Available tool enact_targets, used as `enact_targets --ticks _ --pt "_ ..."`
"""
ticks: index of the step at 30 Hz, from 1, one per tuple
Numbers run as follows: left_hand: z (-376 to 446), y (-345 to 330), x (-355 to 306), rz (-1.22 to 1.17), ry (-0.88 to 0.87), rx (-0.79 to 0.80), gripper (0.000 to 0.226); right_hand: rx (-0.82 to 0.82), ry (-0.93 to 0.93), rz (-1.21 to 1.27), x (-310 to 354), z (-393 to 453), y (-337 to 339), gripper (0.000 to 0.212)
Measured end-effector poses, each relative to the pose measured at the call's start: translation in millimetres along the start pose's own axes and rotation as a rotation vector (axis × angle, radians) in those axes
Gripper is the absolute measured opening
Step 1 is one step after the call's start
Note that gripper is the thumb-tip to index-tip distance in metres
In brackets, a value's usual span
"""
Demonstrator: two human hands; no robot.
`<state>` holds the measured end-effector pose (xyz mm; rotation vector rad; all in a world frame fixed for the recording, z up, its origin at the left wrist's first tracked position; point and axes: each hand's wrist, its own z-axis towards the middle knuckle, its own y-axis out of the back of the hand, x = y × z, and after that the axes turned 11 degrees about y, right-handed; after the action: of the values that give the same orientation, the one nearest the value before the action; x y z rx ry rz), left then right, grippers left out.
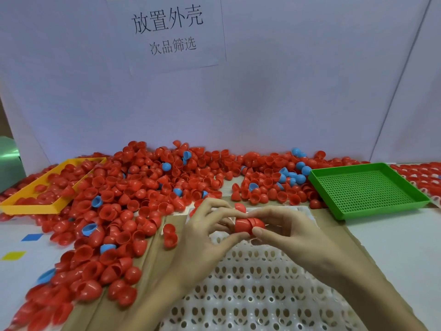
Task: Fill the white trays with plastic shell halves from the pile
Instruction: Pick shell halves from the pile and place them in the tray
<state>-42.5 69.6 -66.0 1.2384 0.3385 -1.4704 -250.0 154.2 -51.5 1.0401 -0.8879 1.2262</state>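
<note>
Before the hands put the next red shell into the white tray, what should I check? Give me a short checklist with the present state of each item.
1. Shells in grip: ok. Both the left hand and the right hand hold nested red shell halves.
2. Halves separated into single pieces: not ok, they sit one inside another.
3. Free cells in the white tray: ok, every visible cell is empty.
4. Hands above the tray: ok.
5. Shell free of defects: cannot tell, the fingers cover part of it.
6. Supply: ok, the pile is large, with a few blue halves mixed in.
</note>
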Motion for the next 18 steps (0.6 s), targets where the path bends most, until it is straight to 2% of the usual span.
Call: enact_targets --ticks 2,4,6,8,10,13,15,18 --pt "2 5 0 -0.044 0.033 0.001 0.029 0.014 -0.009 0.069 1 -1 0 0.028" --pt "6 12 4 0.022 0.015 -0.074 0.031 0.009 -0.013 0.088 3 -1 0 0.027" --pt "12 23 12 0.227 -0.017 -0.219 0.041 -0.013 -0.021 0.087 4 0 2 0.026" --pt "16 33 20 0.419 0.029 -0.279 0.061 -0.031 -0.03 0.092 4 0 2 0.026" --pt "15 36 23 0.482 0.104 -0.251 0.072 -0.037 -0.038 0.096 4 0 1 0.027" --pt "11 29 18 0.423 0.07 -0.213 0.059 -0.034 -0.045 0.112 4 0 -1 0.03" --pt "8 23 6 0.297 0.002 -0.106 0.045 -0.031 -0.05 0.122 5 0 -2 0.031" --pt "0 10 -6 0.179 -0.08 0.072 0.043 -0.012 -0.049 0.126 6 -1 -4 0.029"
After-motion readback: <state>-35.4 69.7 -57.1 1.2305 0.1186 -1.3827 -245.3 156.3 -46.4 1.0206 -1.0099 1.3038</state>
